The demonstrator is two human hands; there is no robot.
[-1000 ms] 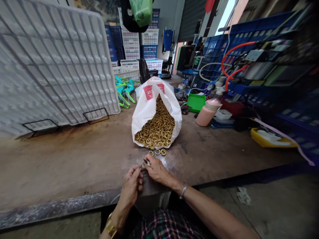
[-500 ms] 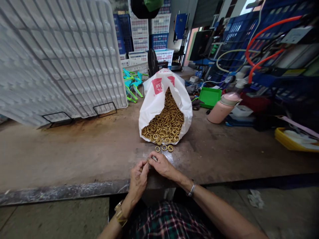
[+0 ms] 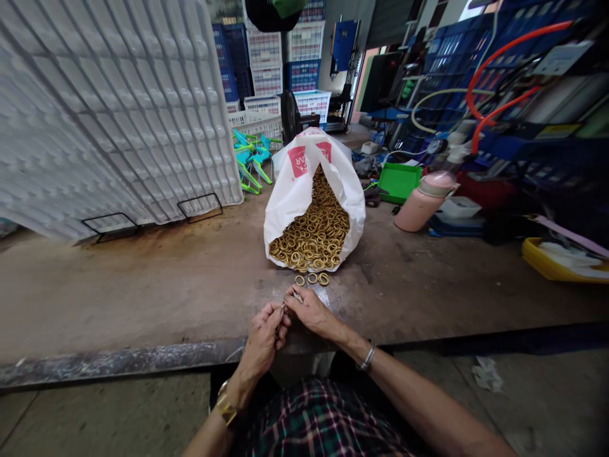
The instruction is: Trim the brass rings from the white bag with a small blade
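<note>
Close to the table's front edge, my left hand (image 3: pixel 267 333) is closed in a pinch; what lies in its fingers is mostly hidden. My right hand (image 3: pixel 311 312) is closed around a small thin metal tool (image 3: pixel 297 297), its tip meeting the left fingertips. Just beyond my hands lie a few brass-coloured rings (image 3: pixel 312 278) on the brown table (image 3: pixel 190 285). Behind them a white plastic bag (image 3: pixel 290 209) with red print lies with its mouth toward me, full of many more brass-coloured rings (image 3: pixel 318 231).
White ribbed trays (image 3: pixel 143 114) stand upright at left by black wire stands (image 3: pixel 111 223). Teal and green plastic pieces (image 3: pixel 252 162) lie behind the bag. To the right are a green tray (image 3: pixel 399 183), a pink bottle (image 3: pixel 423 203) and a yellow tray (image 3: pixel 561 263). Stacked crates (image 3: pixel 304 76) rise behind.
My hands have shifted slightly; the left fingers have turned and loosened a little, and the metal tool shows more between the fingertips. The rings and bag have not visibly moved on the table.
</note>
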